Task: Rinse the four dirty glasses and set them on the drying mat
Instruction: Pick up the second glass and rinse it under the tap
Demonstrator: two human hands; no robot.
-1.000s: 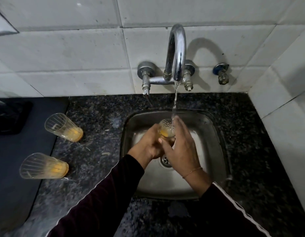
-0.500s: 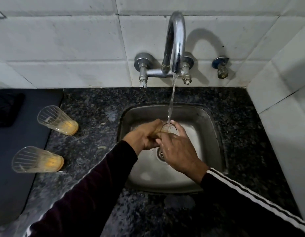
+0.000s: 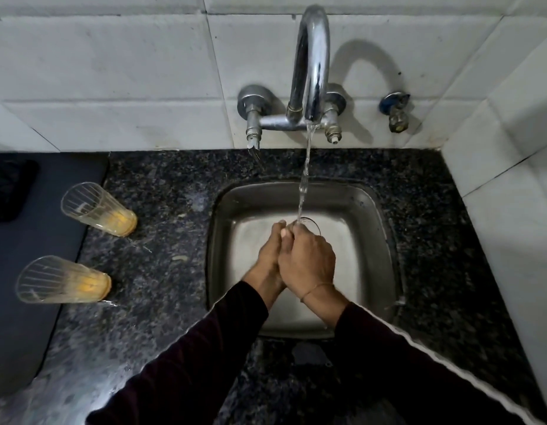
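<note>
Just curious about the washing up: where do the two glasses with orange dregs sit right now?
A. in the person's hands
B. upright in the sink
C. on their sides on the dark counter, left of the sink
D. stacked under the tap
C: both dirty glasses lie tipped over on the granite counter, left of the sink.

Black-speckled counter [image 3: 162, 210], orange-tinged glasses [image 3: 97, 210]

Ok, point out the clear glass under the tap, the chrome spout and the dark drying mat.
Clear glass under the tap [image 3: 312, 223]: head view, far rim.
Chrome spout [image 3: 312, 56]: head view, curved neck.
Dark drying mat [image 3: 36, 240]: head view, bare surface.
</note>
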